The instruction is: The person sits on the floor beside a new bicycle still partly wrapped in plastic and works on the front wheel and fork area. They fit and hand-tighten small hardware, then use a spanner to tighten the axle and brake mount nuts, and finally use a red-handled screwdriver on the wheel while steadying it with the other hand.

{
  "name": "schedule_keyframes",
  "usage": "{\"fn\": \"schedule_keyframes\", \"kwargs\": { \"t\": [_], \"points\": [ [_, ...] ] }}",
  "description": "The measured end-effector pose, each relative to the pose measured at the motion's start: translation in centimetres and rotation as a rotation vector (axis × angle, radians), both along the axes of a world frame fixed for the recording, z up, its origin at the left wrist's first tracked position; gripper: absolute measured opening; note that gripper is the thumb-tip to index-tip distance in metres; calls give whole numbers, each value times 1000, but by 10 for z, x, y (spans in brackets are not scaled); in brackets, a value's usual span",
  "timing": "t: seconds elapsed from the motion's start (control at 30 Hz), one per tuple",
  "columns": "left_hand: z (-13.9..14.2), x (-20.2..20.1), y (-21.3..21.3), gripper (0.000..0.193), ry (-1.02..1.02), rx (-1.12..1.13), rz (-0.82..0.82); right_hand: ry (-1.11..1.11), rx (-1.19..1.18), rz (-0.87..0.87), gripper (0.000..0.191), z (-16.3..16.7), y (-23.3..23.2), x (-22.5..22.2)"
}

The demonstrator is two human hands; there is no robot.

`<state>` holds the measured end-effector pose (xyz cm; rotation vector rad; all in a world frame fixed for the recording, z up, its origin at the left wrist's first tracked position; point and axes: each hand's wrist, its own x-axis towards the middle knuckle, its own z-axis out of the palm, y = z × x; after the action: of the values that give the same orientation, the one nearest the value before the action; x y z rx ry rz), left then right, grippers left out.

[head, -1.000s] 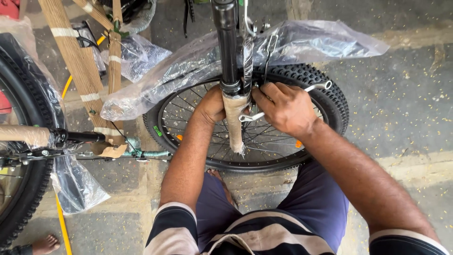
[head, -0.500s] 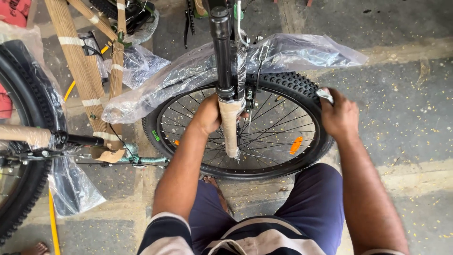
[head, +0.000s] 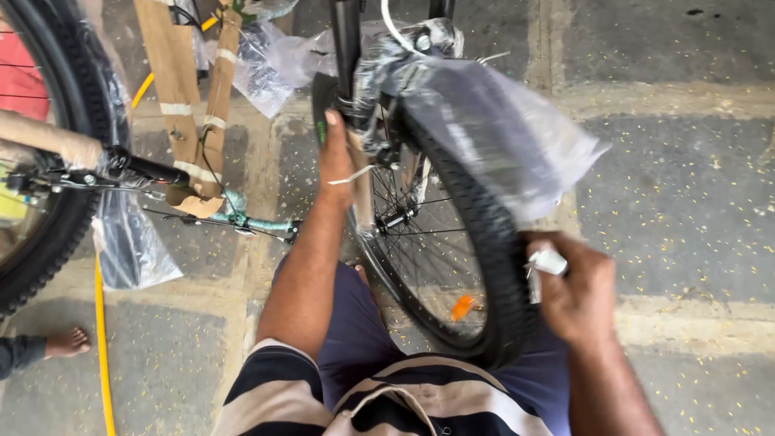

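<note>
The black knobby-tyred spoked bicycle wheel (head: 452, 242) stands upright between my knees, seated in the black fork leg (head: 347, 56) with its brown cardboard wrap (head: 361, 190). A clear plastic bag (head: 500, 137) drapes over the top of the wheel.

My left hand (head: 335, 161) is clenched around the fork leg just left of the wheel, above the hub. My right hand (head: 577, 295) touches the tyre on the wheel's right side, fingers closed on a small white piece (head: 547, 262); I cannot tell what that piece is.

Risk, as I judge it: the loose bag could slip into the spokes, and a slackened left grip would let the wheel tip.

Left of the wheel lie a black handlebar grip (head: 145, 168), a cardboard-wrapped frame (head: 190, 97) and a second black tyre (head: 73, 161). Another person's bare foot (head: 64, 343) rests on the concrete floor (head: 686, 202), well left of the wheel.
</note>
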<state>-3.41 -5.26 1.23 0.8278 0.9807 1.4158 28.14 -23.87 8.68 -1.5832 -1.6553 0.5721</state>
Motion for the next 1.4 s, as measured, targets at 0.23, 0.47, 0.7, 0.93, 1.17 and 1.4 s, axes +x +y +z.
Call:
{"fn": "schedule_keyframes", "kwargs": {
  "t": [0.23,0.47,0.7,0.93,1.17,1.4],
  "points": [
    [24,9,-11,100,110,67,-92,616,-8,346,40,-42,30,28],
    [48,55,-26,100,52,54,-188,953,-45,31,36,-111,135,-6],
    [65,58,-17,105,81,33,-136,1005,171,394,45,-90,191,-45],
    [72,51,-16,112,149,27,-153,1168,-123,348,43,-91,205,-50],
    [70,39,-18,95,215,57,-205,1253,-57,519,49,-96,201,-37],
    [143,34,-66,70,649,586,417,1242,18,498,41,-96,197,-39]
  ]
}}
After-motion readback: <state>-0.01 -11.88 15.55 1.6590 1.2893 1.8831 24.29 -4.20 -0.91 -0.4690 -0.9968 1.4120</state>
